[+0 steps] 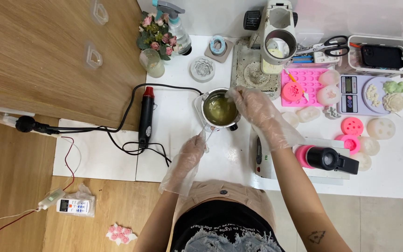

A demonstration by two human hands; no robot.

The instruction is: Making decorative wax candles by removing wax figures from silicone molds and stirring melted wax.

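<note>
A small metal pot (219, 110) holding yellowish liquid sits on the white table (178, 140). My left hand (190, 156), in a clear plastic glove, grips the pot's handle (207, 133) at the pot's near side. My right hand (256, 113), also gloved, rests at the pot's right rim with its fingers closed around a thin stick that dips toward the liquid; the stick is mostly hidden.
A black and red heat gun (146, 116) with a cable lies left of the pot. Pink silicone molds (304, 86), white cast flowers, a digital scale (350, 93), scissors (330, 45) and a microscope (276, 37) fill the right and back. A pink-and-black tool (325, 158) lies at the front right.
</note>
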